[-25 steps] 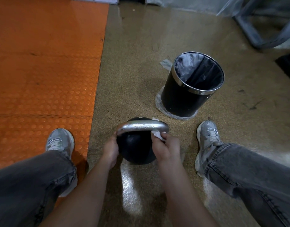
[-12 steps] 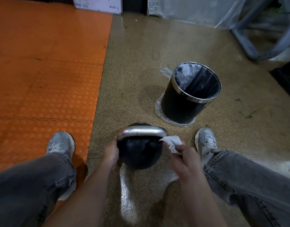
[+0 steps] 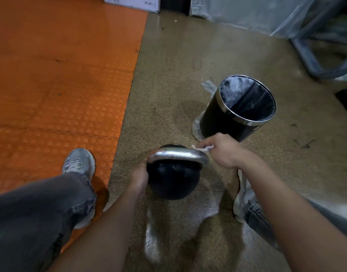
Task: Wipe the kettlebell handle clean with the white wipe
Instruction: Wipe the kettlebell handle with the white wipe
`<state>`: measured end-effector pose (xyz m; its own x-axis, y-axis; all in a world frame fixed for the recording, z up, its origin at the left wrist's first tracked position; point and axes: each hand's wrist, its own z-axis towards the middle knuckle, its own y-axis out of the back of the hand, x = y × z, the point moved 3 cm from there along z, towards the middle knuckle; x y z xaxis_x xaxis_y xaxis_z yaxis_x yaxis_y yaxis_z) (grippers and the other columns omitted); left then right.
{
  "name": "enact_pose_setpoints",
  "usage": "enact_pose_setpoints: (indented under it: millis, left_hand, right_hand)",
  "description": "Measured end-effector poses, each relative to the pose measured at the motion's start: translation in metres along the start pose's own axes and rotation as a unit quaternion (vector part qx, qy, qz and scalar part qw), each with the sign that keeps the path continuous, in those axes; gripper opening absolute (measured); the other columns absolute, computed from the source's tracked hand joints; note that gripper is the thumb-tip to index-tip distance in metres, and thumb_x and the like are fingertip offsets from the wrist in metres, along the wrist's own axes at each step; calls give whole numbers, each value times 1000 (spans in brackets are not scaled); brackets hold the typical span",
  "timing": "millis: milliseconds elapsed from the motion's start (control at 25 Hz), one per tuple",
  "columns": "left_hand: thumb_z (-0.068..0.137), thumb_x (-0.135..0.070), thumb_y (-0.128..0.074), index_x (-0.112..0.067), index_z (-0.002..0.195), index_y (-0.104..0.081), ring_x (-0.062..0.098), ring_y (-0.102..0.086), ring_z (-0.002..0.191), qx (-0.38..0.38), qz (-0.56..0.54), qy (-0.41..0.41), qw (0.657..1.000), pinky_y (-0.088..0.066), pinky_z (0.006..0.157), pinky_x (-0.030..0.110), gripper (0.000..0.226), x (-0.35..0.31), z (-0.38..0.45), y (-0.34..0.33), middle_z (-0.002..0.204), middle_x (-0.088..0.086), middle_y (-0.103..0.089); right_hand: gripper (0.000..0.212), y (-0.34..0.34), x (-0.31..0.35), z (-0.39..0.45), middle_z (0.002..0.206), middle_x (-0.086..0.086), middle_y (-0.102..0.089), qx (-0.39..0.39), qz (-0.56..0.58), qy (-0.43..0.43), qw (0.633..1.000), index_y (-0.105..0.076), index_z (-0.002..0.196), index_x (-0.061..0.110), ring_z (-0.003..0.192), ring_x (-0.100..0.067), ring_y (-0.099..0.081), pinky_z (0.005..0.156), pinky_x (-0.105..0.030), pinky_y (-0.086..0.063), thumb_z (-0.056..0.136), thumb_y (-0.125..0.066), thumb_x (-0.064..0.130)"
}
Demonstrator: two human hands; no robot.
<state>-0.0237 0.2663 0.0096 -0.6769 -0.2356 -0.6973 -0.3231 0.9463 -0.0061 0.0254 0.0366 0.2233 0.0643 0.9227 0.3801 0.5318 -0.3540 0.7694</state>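
Note:
A black kettlebell (image 3: 171, 181) stands on the speckled floor between my feet, its silver handle (image 3: 176, 155) arching over the top. My left hand (image 3: 139, 176) rests against the ball's left side just under the handle's left end, fingers hidden behind the ball. My right hand (image 3: 222, 151) pinches a crumpled white wipe (image 3: 203, 148) beside the far right end of the handle; whether the wipe touches the metal I cannot tell.
A black bin (image 3: 237, 110) with a steel rim and a plastic liner stands just beyond my right hand. An orange studded mat (image 3: 57, 79) covers the floor at left. My shoes (image 3: 79, 162) flank the kettlebell. A grey metal frame (image 3: 313, 55) is at the far right.
My right hand with the wipe has left the near right end of the handle, swung out to the right, then moved up to the handle's far right side. My left hand stayed put.

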Motion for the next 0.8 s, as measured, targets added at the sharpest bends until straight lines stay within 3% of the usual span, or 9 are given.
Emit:
enact_pose_setpoints:
  millis: [120, 360, 520, 720, 800]
  left_hand:
    - [95, -45, -54, -17, 101, -75, 25, -68, 100, 10, -6, -1, 1000, -54, 93, 47, 36, 3, 4, 0, 101, 7, -76]
    - [95, -52, -51, -17, 107, -74, 24, -67, 103, 30, -1, 1, 1000, -52, 97, 47, 43, 6, 7, -1, 103, 5, -75]
    - [99, -42, -49, -16, 102, -74, 26, -66, 104, 22, -8, -9, 1000, -52, 97, 46, 36, 4, 4, -1, 103, 8, -74]
    - [98, -42, -49, -17, 99, -75, 28, -67, 103, 23, -12, -22, 999, -52, 97, 49, 35, 4, 6, -2, 102, 9, -75]
    - [96, -45, -50, -19, 98, -76, 28, -67, 104, 23, -11, -21, 999, -52, 97, 50, 37, 4, 7, 0, 102, 8, -75]
  right_hand:
    - [52, -7, 10, 16, 137, -6, -67, 59, -83, 7, 995, -72, 130, 27, 122, -25, -61, 98, -35, -53, 94, -45, 0]
    - [56, -6, 22, 8, 136, -9, -66, 37, -77, 16, 996, -71, 130, 33, 121, -29, -63, 101, -39, -53, 91, -46, 2]
    - [55, -12, 21, 9, 122, -10, -70, 40, -75, 10, 996, -74, 123, 33, 104, -29, -67, 93, -43, -59, 88, -45, 2]
    - [57, -8, 16, -2, 136, -9, -63, 12, -69, -1, 998, -65, 136, 39, 113, -30, -64, 87, -31, -49, 94, -49, 4]
    - [55, -10, 17, 0, 130, -10, -67, 20, -73, -5, 997, -69, 133, 37, 106, -29, -66, 84, -32, -51, 93, -49, 4]
